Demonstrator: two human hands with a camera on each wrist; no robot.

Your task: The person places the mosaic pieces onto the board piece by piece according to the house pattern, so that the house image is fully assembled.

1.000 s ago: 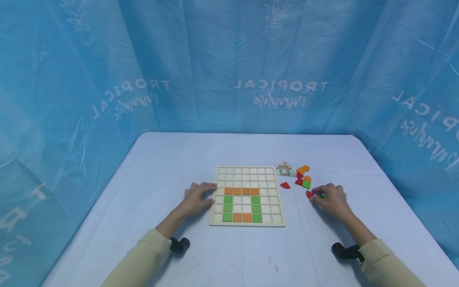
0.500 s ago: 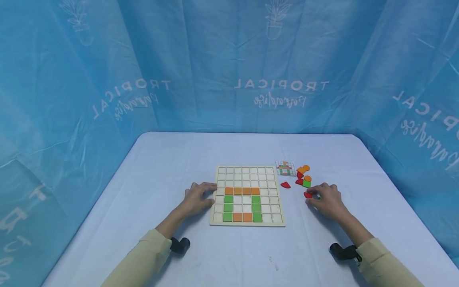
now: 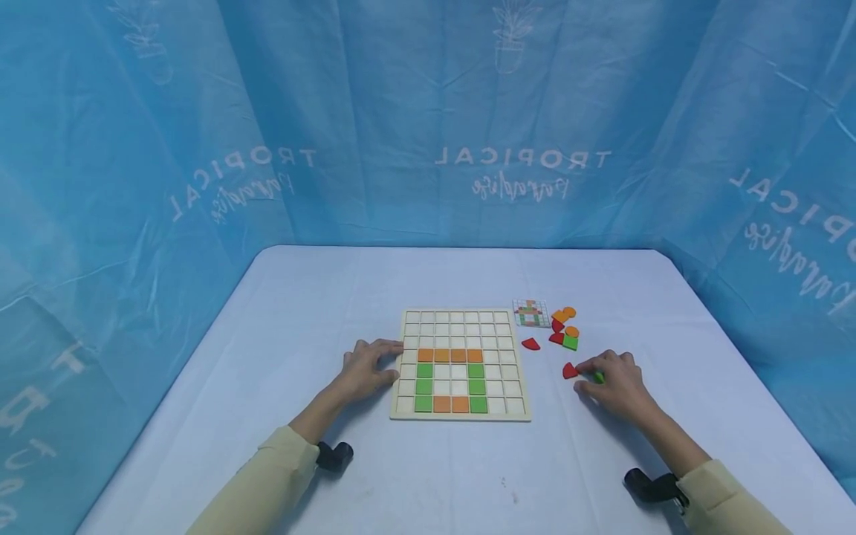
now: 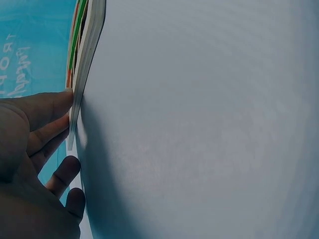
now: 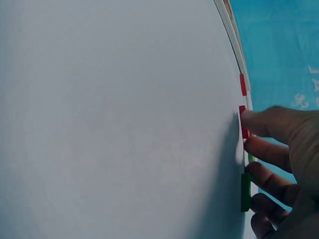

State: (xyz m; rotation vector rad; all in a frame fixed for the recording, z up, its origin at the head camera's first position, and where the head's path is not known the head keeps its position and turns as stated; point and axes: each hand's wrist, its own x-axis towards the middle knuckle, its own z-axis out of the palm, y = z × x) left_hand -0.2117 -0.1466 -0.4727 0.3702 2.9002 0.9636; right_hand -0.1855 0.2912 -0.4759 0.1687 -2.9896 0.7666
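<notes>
My left hand (image 3: 366,369) rests at the left edge of a pale wooden grid board (image 3: 461,417), thumb and fingertips touching it; the left wrist view shows the thumb against the board's side (image 4: 87,55). Orange and green square tiles form a frame in the board's lower middle. My right hand (image 3: 617,383) is on the table right of the board, fingers bent and spread. Its index fingertip is right at a red quarter-circle piece (image 3: 570,370), the thumb just below. In the right wrist view the thumb overlaps that piece. A green piece (image 5: 245,192) lies under the fingers.
Beyond the right hand lie loose pieces: a green square (image 3: 571,342), an orange circle (image 3: 569,312) and several red ones. Another red quarter-circle (image 3: 531,344) sits beside the board. A small pattern card (image 3: 531,313) is at its upper right corner. Blue curtains (image 3: 428,111) surround the white table.
The red quarter-circle has shifted a little left and toward me and turned. My right hand went left, then back right, its fingers coming off the piece's top. The left hand stays put.
</notes>
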